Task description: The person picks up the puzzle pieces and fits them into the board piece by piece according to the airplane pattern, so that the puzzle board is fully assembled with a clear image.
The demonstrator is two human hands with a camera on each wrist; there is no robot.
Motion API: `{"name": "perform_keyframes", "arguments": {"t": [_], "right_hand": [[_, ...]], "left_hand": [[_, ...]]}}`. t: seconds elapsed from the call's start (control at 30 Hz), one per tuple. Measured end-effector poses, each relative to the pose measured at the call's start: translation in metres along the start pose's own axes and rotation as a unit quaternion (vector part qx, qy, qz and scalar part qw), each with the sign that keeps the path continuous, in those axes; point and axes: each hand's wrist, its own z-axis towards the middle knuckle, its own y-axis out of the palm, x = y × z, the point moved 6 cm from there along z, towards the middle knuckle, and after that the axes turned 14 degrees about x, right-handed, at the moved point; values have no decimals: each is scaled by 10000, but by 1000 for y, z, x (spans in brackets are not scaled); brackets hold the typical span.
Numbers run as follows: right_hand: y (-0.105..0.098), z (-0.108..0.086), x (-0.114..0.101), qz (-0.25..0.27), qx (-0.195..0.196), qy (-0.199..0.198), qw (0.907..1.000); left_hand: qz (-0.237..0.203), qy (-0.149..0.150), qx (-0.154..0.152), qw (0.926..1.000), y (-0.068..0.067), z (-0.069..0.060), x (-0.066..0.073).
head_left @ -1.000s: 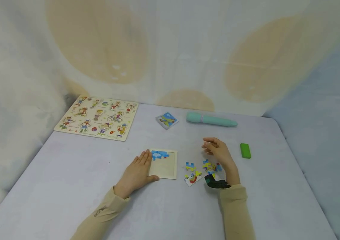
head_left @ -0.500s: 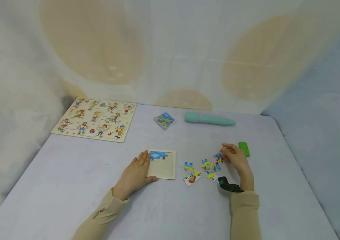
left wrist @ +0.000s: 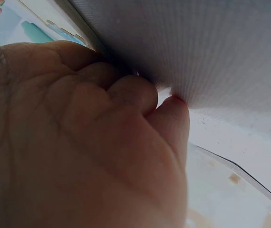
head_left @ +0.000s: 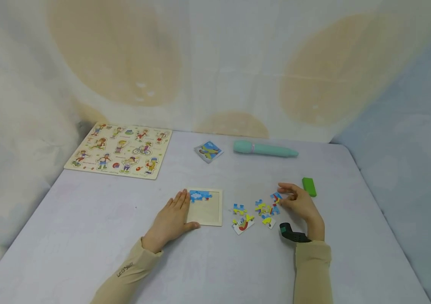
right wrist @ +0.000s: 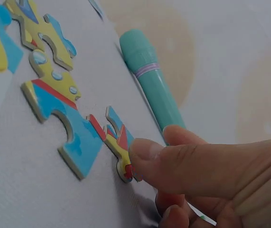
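In the head view, the left hand (head_left: 170, 221) lies flat with straight fingers on the left edge of a small wooden tray (head_left: 217, 219), which holds a blue sky strip (head_left: 199, 195) along its top. The right hand (head_left: 303, 207) pinches a blue, red and yellow puzzle piece (head_left: 275, 196) at the right of the loose pieces. In the right wrist view, the thumb of the right hand (right wrist: 192, 171) covers one end of that piece (right wrist: 118, 137); a blue and yellow piece (right wrist: 78, 133) lies beside it. The left wrist view shows mostly the palm (left wrist: 78, 142).
A board with figures (head_left: 118, 150) lies at the back left. Behind the tray are a picture card (head_left: 209, 152) and a teal pen-like object (head_left: 265, 149). A green block (head_left: 309, 187) is right of the right hand. More pieces (head_left: 243, 223) lie between tray and hand.
The right hand has moved right and down toward the rightmost piece, and its fingers have closed on it. The left hand has stayed on the tray. The head view has shifted slightly.
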Motion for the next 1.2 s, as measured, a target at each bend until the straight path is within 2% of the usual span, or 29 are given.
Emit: {"name": "perform_keyframes", "arguments": {"t": [0.23,0.43,0.67,0.87,0.93,1.03,1.1,1.2], "right_hand": [[4,-2,-4,134,-216,-175,9995],[7,-1,-2,59,-178,-238,9995],[5,3,2,-427,133,-5,9990],[5,3,1,-823,501,235,9951],[6,3,1,-630,620,370,9954],[9,4,-1,7,676,653,9956],[13,5,-4,458,631,769,9940],[21,6,-10,842,522,827,9916]], "left_hand": [[13,-1,-18,10000,1,0,-1],[49,-10,-34,10000,3,0,-1],[70,-24,-52,10000,3,1,-1],[54,-17,-26,10000,1,1,0],[24,-25,-35,10000,1,1,0],[-17,-45,-39,10000,0,0,0],[-27,-51,-23,10000,0,-1,0],[-5,-44,0,10000,0,-1,0]]}}
